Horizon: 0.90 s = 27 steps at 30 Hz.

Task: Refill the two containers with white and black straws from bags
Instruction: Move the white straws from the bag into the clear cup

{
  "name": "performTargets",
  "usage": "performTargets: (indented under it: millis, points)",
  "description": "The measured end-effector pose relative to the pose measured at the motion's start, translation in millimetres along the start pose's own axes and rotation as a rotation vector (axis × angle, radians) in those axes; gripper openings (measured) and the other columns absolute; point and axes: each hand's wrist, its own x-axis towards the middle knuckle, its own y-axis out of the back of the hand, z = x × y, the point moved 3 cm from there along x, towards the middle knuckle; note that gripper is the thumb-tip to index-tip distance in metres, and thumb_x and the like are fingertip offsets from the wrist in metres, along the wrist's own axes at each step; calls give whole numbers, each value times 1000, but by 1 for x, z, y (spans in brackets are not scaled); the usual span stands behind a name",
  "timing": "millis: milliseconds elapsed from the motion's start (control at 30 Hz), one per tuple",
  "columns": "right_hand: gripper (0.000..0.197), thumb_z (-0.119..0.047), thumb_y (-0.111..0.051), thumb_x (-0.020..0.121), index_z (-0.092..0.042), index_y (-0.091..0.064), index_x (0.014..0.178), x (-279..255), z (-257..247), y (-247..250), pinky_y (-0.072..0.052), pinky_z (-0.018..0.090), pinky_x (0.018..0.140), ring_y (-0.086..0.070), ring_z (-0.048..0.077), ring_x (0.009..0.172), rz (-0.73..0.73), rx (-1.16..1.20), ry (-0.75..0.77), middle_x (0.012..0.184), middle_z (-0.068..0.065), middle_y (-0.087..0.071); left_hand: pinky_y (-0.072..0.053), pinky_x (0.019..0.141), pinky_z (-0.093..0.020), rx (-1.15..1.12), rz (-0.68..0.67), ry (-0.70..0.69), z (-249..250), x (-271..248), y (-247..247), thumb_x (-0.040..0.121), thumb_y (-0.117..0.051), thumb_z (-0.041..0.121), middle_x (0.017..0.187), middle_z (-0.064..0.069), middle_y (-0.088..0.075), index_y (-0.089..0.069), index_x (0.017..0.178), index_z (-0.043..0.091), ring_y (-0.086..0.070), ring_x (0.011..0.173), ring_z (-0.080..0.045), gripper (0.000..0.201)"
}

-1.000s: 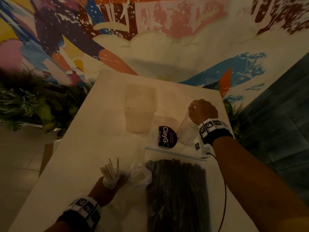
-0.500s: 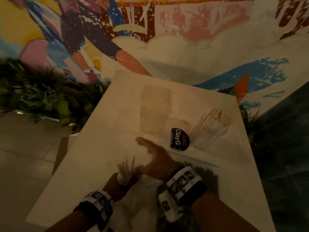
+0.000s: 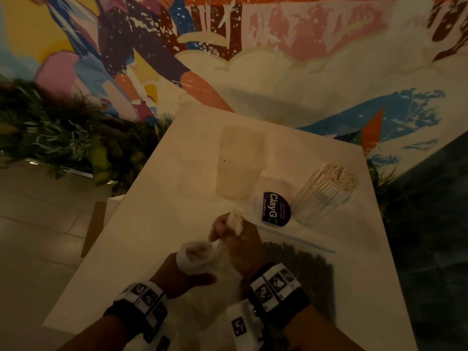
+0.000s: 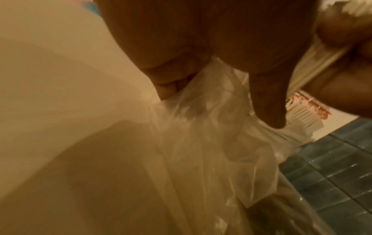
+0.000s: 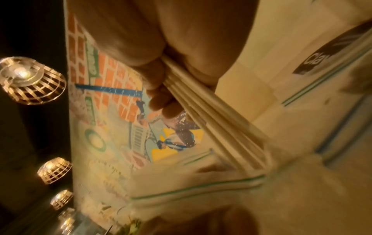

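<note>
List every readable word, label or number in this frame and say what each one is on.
"ClayG": dark round sticker on the clear bag lying on the table; a further character is cut off, and the small print beside it is too small to read.
"Clay": the same sticker in the right wrist view, blurred and partly cut off.
Wristband squares: patterned markers, no readable text.
Mural lettering: illegible.
</note>
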Motion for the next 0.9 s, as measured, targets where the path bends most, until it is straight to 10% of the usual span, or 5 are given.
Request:
performTargets:
  millis: [333, 533, 700, 800, 900]
  points:
    - [17, -23, -51, 88, -25, -59, 74, -9, 55, 1, -49, 17, 74, -63, 3, 71, 168, -61, -106, 69, -8, -65, -32, 106, -31, -193, 128, -85, 23, -16, 48, 43, -83, 16, 137, 17, -42, -31, 131, 46, -41, 126, -4, 106]
    - [15, -25, -50, 85, -24, -57, 71, -13, 30, -4, -46, 18, 70, -58, 1, 62, 320, -9, -55, 64, -10, -64, -42, 93, -30, 221, 28, 226, -12, -5, 37, 76, -74, 23, 120, -1, -54, -49, 117, 25, -50, 109, -17, 48]
    - [15, -23, -58, 89, -24, -62, 74, 3, -35, 26, -39, 28, 47, -41, 6, 44, 544, 231, 74, 48, -10, -48, -42, 89, -28, 303, 93, 134, -3, 7, 31, 84, -64, 23, 111, -5, -58, -57, 95, 22, -55, 107, -25, 13]
    - [17, -42, -70, 83, -28, -67, 73, 2, -36, 19, -51, 33, 66, -59, 4, 61, 324, -62, -131, 67, -9, -64, -35, 98, -29, 319, 125, -39, 16, 9, 38, 85, -63, 21, 119, -7, -53, -52, 75, 27, -48, 120, -26, 16]
    - [35, -66, -69, 68, -34, -62, 80, -10, -22, -14, -52, 30, 70, -61, 6, 73, -80, -431, -295, 79, -9, -65, -40, 101, -39, 435, 85, -217, 23, 8, 44, 82, -50, 48, 130, -11, -49, -60, 87, 16, -46, 123, -28, 34]
